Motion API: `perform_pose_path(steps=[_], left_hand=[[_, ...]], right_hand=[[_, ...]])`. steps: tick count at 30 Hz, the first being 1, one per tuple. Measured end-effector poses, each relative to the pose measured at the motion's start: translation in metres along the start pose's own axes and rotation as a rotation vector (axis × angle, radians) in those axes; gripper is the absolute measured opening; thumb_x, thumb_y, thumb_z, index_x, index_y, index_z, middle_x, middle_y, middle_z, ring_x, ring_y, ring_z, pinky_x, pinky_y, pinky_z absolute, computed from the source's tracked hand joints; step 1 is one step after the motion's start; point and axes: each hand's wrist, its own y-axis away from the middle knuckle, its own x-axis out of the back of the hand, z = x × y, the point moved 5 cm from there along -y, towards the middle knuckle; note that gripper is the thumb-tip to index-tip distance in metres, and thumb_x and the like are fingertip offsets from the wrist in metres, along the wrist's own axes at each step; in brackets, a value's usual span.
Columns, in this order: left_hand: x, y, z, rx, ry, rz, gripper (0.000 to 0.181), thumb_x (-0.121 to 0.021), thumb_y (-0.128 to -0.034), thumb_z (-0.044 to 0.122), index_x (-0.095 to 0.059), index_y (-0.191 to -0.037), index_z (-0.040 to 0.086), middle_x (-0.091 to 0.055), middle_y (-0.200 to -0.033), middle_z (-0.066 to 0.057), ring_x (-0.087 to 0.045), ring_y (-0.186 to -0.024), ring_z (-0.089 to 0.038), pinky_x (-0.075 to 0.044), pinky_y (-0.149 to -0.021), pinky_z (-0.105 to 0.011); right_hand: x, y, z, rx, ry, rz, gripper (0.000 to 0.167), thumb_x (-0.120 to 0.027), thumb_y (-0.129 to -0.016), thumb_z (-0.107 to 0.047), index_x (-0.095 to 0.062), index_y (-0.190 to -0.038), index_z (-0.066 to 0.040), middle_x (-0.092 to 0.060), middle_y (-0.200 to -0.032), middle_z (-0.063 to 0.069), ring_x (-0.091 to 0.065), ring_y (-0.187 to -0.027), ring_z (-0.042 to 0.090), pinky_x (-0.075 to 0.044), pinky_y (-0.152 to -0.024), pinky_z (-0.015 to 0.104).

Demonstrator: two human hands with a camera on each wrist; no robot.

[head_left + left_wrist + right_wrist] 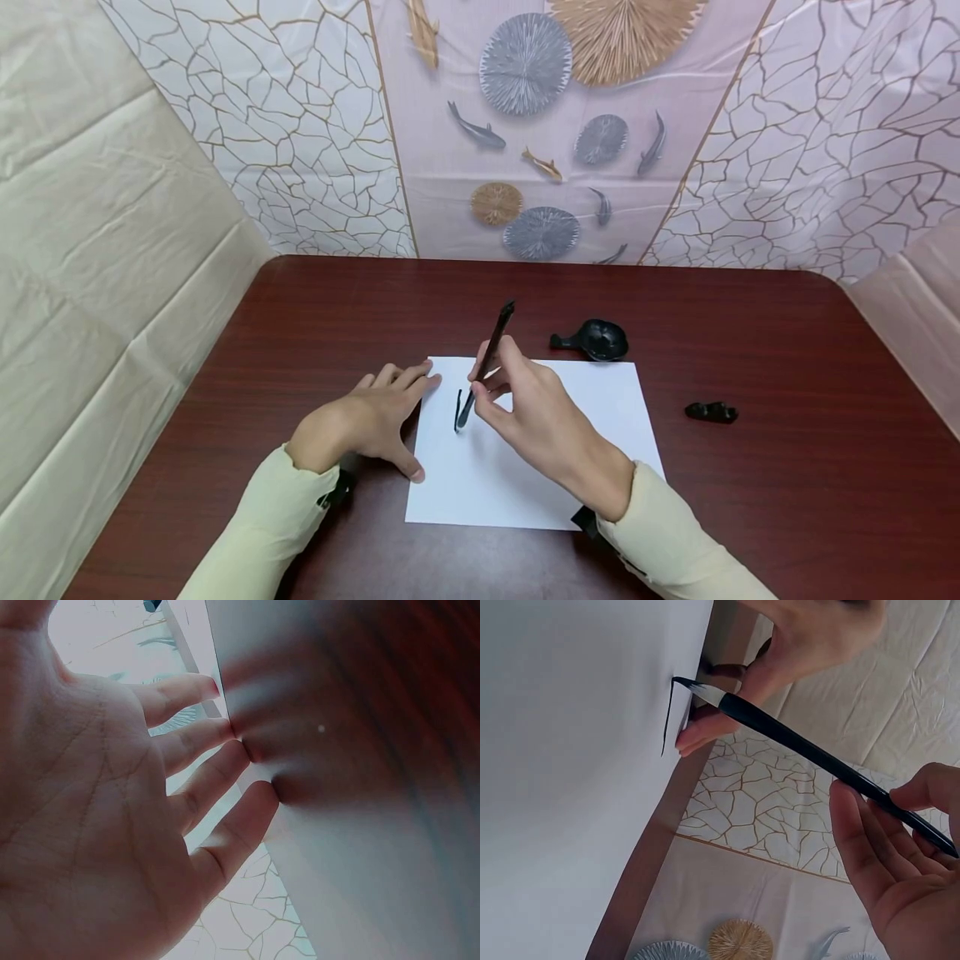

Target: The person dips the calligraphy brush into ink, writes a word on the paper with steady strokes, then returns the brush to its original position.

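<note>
A white sheet of paper (pixel 540 483) lies on the dark red table. My right hand (pixel 536 412) pinches a dark-handled ink brush (pixel 491 346) between thumb and fingers, its handle slanting up and away. In the right wrist view the ink brush (pixel 780 735) has pale bristles with a black tip, which touches the paper at one end of a thin black stroke (pixel 666 720). My left hand (pixel 367 421) is spread at the paper's left edge, with fingertips and thumb on or beside that edge. The left wrist view shows its fingers (pixel 232 825) extended, fingertips down on the surface.
Just behind the paper's far edge sits a small black dish with a handle (pixel 603 340). To the right of the paper lies a small black brush rest (pixel 711 412). A patterned cloth (pixel 525 167) hangs behind the table (pixel 787 500), with a plain cloth on the left.
</note>
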Motion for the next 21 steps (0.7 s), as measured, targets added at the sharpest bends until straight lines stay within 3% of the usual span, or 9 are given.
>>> perform_pose_path(steps=[10,21], left_hand=[[0.000,0.000,-0.001,-0.001,0.003,-0.005,0.134,-0.097,-0.0651,0.060,-0.024,-0.169,0.017,-0.015,-0.176,-0.006,-0.028,-0.152,-0.031,-0.034,-0.111,-0.050],[0.000,0.000,-0.001,-0.004,0.013,-0.006,0.134,-0.097,-0.0653,0.059,-0.024,-0.169,0.017,-0.015,-0.177,-0.006,-0.028,-0.151,-0.031,-0.032,-0.114,-0.053]], right_hand=[[0.018,-0.004,0.009,0.045,-0.013,0.146,0.031,-0.071,-0.098,0.003,-0.053,-0.122,-0.002,-0.070,-0.110,0.007,-0.076,-0.094,0.014,-0.060,-0.083,0.030],[0.013,-0.003,0.026,0.019,0.025,0.162,0.031,-0.070,-0.101,-0.003,-0.052,-0.126,-0.002,-0.070,-0.111,0.007,-0.076,-0.099,0.017,-0.061,-0.086,0.034]])
